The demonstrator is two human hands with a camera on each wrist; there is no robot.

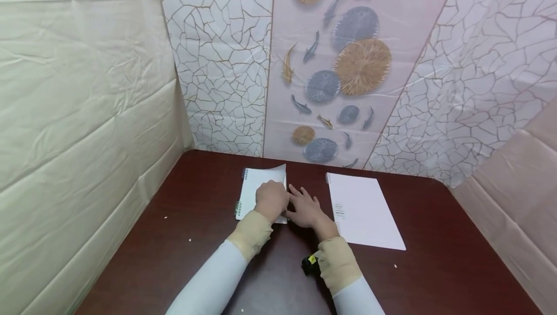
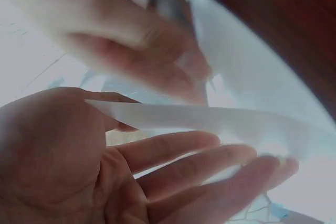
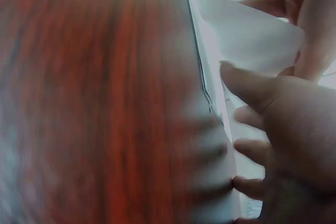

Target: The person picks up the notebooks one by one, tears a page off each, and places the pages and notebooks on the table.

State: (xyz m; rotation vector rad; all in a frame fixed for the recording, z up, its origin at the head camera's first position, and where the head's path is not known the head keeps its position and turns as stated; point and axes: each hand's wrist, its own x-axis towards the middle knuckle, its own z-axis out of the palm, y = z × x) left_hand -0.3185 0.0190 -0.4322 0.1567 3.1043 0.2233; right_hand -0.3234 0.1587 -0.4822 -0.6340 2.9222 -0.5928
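A white spiral notebook (image 1: pixel 251 192) lies on the table with its coils on the left; one sheet rises at its right edge. My left hand (image 1: pixel 271 200) is over that right side. In the left wrist view, the raised sheet (image 2: pixel 173 115) crosses the left hand (image 2: pixel 157 171), whose fingers are nearly straight beneath it. At the notebook's right edge, my right hand (image 1: pixel 306 208) has its fingers spread. The right wrist view shows the right hand's thumb and fingertips (image 3: pixel 247 182) at the notebook's edge, close to the lifted sheet (image 3: pixel 257 35). The right hand is blurred in the left wrist view.
A larger white spiral notebook (image 1: pixel 365 204) with small print lies to the right on the dark red-brown table (image 1: pixel 196 266). A black item with a yellow mark (image 1: pixel 310 265) is at the right wrist. Small white specks dot the table; patterned cloth (image 1: pixel 222 64) hangs behind.
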